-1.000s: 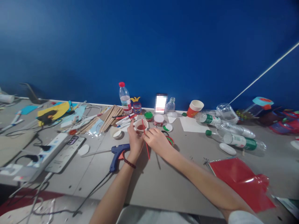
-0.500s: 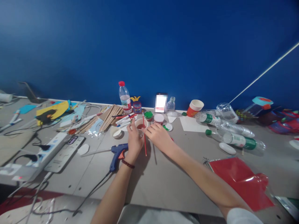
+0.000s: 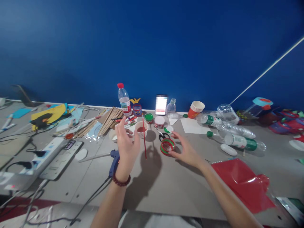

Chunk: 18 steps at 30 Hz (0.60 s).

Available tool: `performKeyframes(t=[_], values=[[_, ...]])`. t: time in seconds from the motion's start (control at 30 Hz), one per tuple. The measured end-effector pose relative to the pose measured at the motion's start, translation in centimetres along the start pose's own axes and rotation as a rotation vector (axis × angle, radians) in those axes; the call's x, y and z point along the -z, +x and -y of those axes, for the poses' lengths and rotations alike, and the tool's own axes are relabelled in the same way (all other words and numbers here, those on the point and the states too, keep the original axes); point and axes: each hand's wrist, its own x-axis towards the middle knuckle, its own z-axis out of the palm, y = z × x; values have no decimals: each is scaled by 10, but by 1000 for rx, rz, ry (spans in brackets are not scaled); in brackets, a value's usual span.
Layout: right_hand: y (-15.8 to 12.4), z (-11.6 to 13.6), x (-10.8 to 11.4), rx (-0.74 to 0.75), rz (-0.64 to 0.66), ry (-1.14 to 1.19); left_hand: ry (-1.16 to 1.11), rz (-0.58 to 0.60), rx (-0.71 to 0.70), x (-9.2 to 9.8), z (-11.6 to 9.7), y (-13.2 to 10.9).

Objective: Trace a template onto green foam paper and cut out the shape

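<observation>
My left hand point(image 3: 128, 139) is raised beside the white paper cup point(image 3: 139, 134), its fingers apart and nothing in them. Reddish-brown liquid shows in the cup, and a thin red-handled paintbrush point(image 3: 145, 147) leans across its rim. My right hand point(image 3: 186, 148) spreads its thumb and fingers at the right side of a short, round, red-and-green banded clear cup point(image 3: 167, 147). The thumb seems to touch its near edge; a firm grip does not show. Black-handled scissors point(image 3: 163, 136) lie just behind it. Green paint point(image 3: 148, 117) fills a small jar farther back, near a paint-smeared white lid point(image 3: 169, 129).
A blue glue gun point(image 3: 114, 161) lies left, partly behind my left hand, near wooden sticks point(image 3: 110, 120) and a power strip point(image 3: 45, 158). Plastic bottles point(image 3: 239, 142), stacked paper cups point(image 3: 196, 109) and red sheet material point(image 3: 242, 183) occupy the right. A blue wall point(image 3: 152, 47) rises behind.
Both hands have come away from the paper cup and brush. My left hand moved left and opened; my right moved right and down, revealing the scissors and the banded round cup.
</observation>
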Motion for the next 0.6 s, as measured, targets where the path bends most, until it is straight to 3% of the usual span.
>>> performKeyframes(t=[0.13, 0.33, 0.6], values=[[0, 0, -6, -1, 9, 15, -79, -10, -77, 5, -25, -8], [2, 0, -5, -12, -19, 67, -184, 87, -181, 8, -51, -28], [-2, -8, 8, -154, 28, 510, -173, 492, -407, -7, -61, -51]])
